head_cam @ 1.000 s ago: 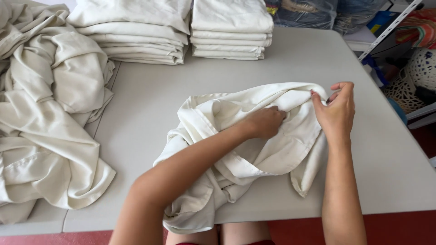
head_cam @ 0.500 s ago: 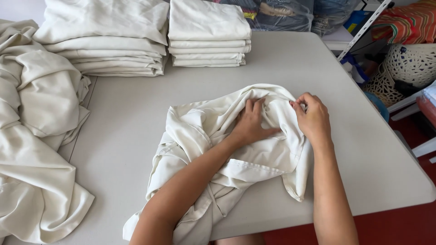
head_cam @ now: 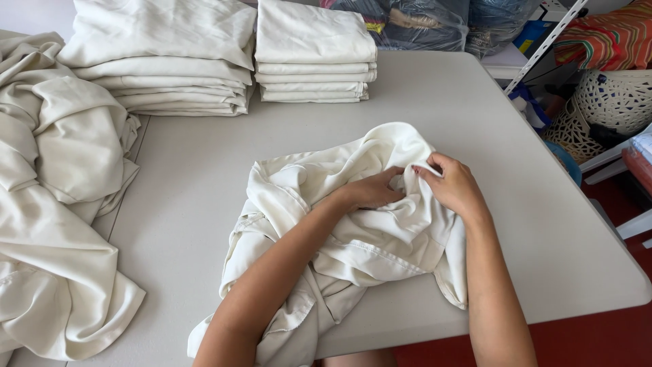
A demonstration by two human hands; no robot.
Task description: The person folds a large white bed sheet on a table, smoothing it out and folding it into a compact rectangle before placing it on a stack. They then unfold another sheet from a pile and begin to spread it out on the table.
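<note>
- one loose heap of cream cloth lay crumpled at the far left, spilling over the left edge of the table.
- two stacks of folded cream cloth stood at the back of the table: a wide stack on the left and a narrow stack just beside it on the right. how many pieces were in each could not be counted surely.
- one cream cloth lay bunched in the middle of the table, its lower end hanging over the near edge, well apart from both stacks.
- the left hand lay on top of that cloth with its fingers curled down into a fold near the raised upper corner; the fingertips were buried in the cloth, gripping it.
- the right hand was just beside the left, nearly touching it, its fingers closed and pinching the cloth's edge at the same raised corner.
- the two forearms came in from the bottom, the left crossing over the cloth, the right along the cloth's right side.
- past the back edge lay dark plastic bags; their number could not be told.
- to the right of the table stood one white metal rack post, one white openwork basket and one striped orange cloth above it.
</note>
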